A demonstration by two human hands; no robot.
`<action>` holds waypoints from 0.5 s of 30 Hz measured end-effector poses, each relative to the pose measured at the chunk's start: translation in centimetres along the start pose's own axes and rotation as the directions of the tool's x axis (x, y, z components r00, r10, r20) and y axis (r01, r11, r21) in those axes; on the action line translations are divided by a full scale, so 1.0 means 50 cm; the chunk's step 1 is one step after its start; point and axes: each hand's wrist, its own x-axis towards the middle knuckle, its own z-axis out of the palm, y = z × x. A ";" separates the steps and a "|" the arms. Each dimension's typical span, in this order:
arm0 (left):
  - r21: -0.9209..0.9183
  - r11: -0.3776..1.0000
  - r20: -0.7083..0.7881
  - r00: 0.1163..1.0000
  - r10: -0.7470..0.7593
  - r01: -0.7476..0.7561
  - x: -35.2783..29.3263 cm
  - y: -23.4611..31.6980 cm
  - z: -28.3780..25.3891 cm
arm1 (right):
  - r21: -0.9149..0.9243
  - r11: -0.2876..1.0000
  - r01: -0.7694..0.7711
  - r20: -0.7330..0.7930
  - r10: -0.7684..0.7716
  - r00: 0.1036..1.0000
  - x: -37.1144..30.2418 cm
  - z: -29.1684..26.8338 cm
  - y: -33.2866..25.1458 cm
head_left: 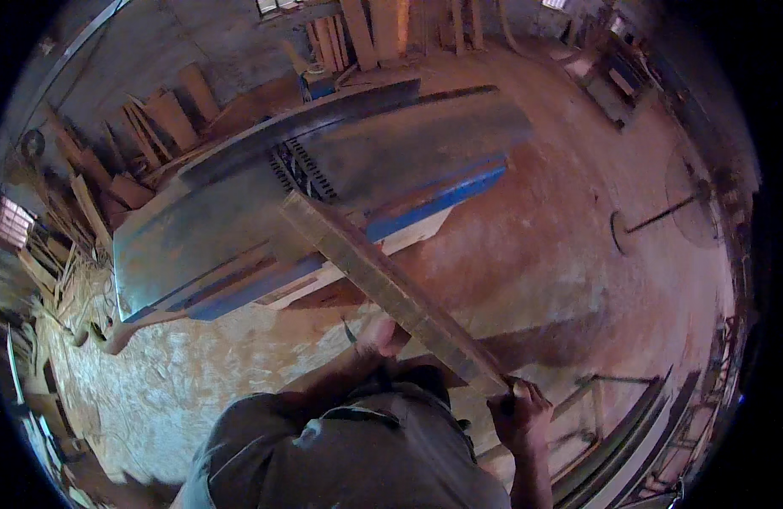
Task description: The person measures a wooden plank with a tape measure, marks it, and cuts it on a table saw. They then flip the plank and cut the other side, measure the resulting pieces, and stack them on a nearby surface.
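A long, thick wooden plank point(395, 293) slants across the middle, its far end over the near side of a jointer's metal table point(196, 242). My right hand point(521, 413) is wrapped round the plank's near end at the lower right. Farther along, my left hand point(383, 335) grips the plank from its left side, with the fingers partly hidden behind the wood. Just beyond the far end lies the slotted cutter opening point(302, 170) across the machine table. A blue strip point(442, 202) runs along the machine's near edge.
Boards and offcuts point(167, 123) lean on the wall at the far left and back. Pale dust and shavings point(145, 399) cover the floor at left. A metal frame with long bars point(616, 433) stands at lower right. A thin stand point(658, 216) is at far right.
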 end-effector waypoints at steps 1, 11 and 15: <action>-0.185 0.979 0.017 0.996 -0.083 0.085 0.046 0.009 0.014 | 0.004 1.000 0.002 0.025 -0.002 1.000 0.038 -0.006 0.030; -0.164 0.962 -0.204 0.962 0.183 -0.218 0.405 0.103 0.140 | -0.064 0.964 0.257 0.154 -0.245 0.957 0.497 -0.056 0.332; -0.104 0.961 -0.365 0.909 0.202 -0.255 0.523 0.177 0.188 | -0.070 0.932 0.356 0.260 -0.328 0.908 0.718 -0.080 0.396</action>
